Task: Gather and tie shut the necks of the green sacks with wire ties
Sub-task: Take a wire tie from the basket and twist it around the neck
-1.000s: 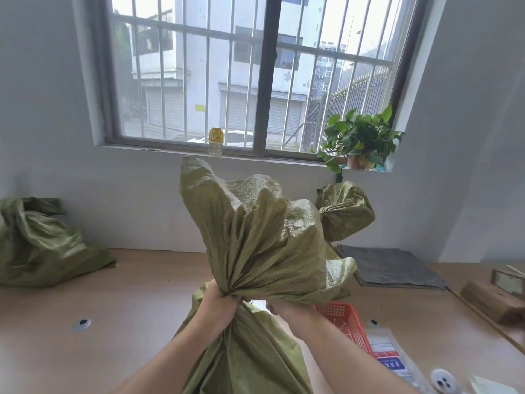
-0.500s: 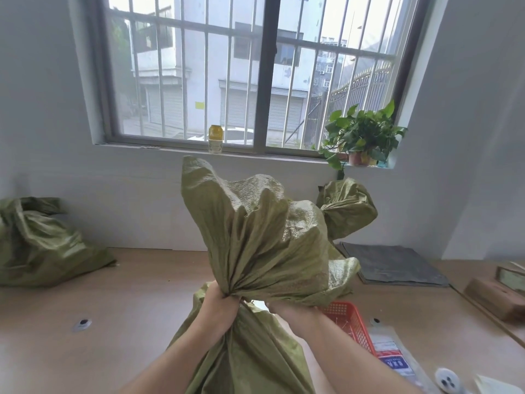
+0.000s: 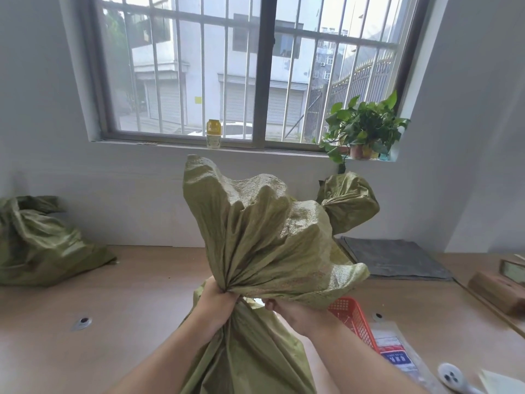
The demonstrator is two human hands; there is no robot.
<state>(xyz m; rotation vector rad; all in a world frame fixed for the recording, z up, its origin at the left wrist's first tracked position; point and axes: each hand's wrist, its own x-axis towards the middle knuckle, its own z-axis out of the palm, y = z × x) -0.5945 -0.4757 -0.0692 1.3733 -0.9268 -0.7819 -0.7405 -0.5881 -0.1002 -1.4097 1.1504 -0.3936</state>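
While my left hand (image 3: 218,297) clenches the green sack (image 3: 255,240) at its neck, lower centre, my right hand (image 3: 292,311) hides its fingers; gathering judged done, wire tie next.

A green woven sack (image 3: 264,245) is stood at centre, neck gathered, top fanned; a second sack (image 3: 42,245) is slumped at 9 o'clock, a third sack (image 3: 349,203) cinched at 2 o'clock.

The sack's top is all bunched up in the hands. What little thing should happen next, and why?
Probably the right hand should draw away and fetch a wire tie. The left hand grips the gathered neck of the green sack by itself, and no tie shows around that neck. The right hand sits beside it, fingers hidden under the flared top, so it seems the freer one.
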